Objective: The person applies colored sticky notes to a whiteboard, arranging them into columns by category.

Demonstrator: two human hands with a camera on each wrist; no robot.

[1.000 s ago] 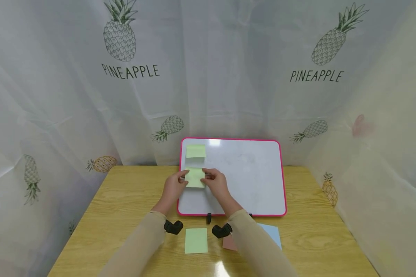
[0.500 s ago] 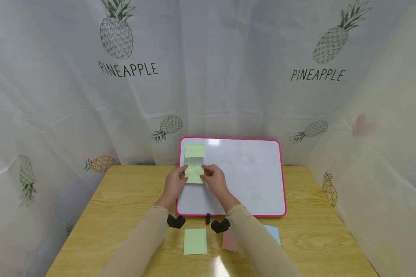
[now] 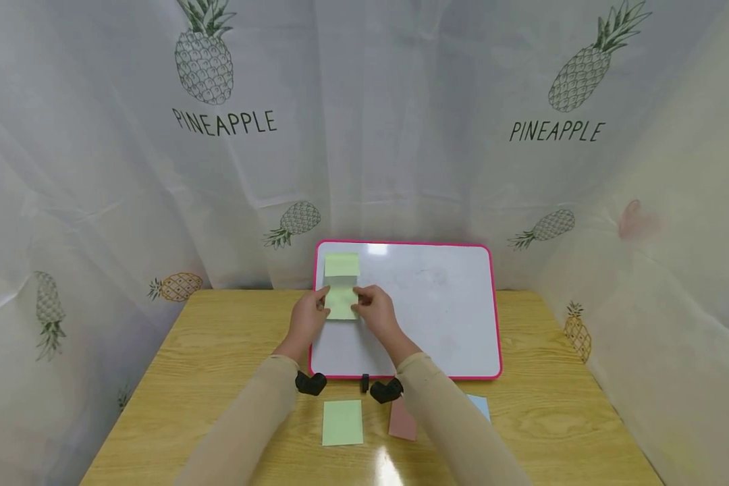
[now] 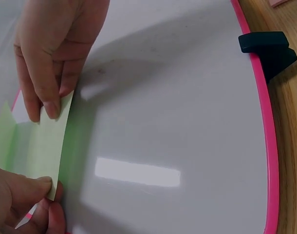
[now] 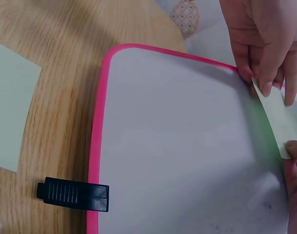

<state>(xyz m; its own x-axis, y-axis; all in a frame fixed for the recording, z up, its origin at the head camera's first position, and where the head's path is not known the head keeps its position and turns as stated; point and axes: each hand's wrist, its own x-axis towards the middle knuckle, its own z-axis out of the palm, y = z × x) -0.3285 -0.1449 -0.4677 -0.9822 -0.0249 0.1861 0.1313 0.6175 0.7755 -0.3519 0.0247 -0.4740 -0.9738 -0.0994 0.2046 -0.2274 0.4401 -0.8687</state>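
A light green sticky note (image 3: 341, 304) is held by both hands against the left part of a whiteboard (image 3: 428, 317) with a pink frame. My left hand (image 3: 307, 317) pinches its left edge between thumb and fingers. At the right edge, my right hand (image 3: 378, 314) pinches it the same way. The note's lower edge stands off the board in the left wrist view, with a greenish shadow under it. Just above is another green sticky note (image 3: 341, 264) on the board, its lower edge lifted.
On the wooden table (image 3: 231, 344), a green sticky pad (image 3: 343, 423) lies in front of the board. A reddish pad (image 3: 403, 420) and a blue pad (image 3: 480, 407) are partly hidden by the right sleeve. A black clip (image 3: 365, 383) grips the board's front edge. A pineapple-print curtain (image 3: 389, 135) hangs behind.
Both hands have moved the held note up the board, closing the gap to the upper note. In the last half second it has shifted only slightly.
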